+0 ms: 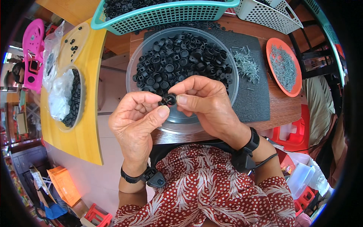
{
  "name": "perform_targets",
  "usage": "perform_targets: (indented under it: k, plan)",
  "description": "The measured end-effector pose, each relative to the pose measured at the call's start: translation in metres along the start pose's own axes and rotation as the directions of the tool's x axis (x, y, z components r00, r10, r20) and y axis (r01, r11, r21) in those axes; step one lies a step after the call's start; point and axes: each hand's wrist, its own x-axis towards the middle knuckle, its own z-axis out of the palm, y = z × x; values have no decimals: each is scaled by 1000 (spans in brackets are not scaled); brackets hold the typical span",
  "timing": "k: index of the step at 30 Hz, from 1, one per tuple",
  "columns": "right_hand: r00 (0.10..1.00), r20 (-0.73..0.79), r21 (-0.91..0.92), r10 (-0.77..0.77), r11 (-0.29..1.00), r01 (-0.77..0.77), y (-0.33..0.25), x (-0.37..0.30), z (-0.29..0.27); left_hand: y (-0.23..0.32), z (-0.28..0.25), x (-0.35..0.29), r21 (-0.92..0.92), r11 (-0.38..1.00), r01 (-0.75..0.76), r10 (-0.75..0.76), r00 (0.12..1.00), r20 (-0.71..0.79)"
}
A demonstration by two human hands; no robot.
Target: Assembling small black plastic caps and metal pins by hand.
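Note:
Between my two hands, over the near part of a clear round tub [177,126], is a small black round plastic part [171,99] with something shiny at its middle. My left hand [138,115] pinches its left side between thumb and forefinger. From the right, my right hand [202,104] grips the round end with thumb and forefinger. Whether it is one piece or two joined pieces, I cannot tell. Many loose black plastic parts [181,56] like it fill the far side of the tub just beyond my fingers.
Loose screws [247,64] lie on a dark mat [257,102] right of the tub, and more fill an orange dish [297,81]. Behind stand a teal basket [162,19] of black parts and a white basket [272,17]. A yellow table [89,113] at left holds another tub [80,109].

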Motion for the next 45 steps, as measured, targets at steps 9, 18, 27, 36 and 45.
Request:
perform_targets:
  k: [9, 18, 27, 36, 45]
  plan:
    - [1000, 19, -16, -18, 1000, 19, 3, 2, 0, 0, 0, 0, 2, 1000, -2, 2, 1000, -24]
    - [998, 3, -92, -59, 994, 59, -1, -1, 2, -1, 1, -1, 26, 1000, 17, -17, 1000, -14]
    - [973, 22, -246, -229, 942, 227, 3, -3, 0, -3, 3, 0, 80, 996, -36, 33, 998, 50]
    - [925, 126, -383, -360, 842, 380, 1, -4, -5, -4, 2, -2, 62, 997, 54, -59, 995, 82]
    - [895, 178, -409, -409, 796, 445, 1, -3, -7, -5, 1, 2, 47, 991, 124, -128, 985, 114]
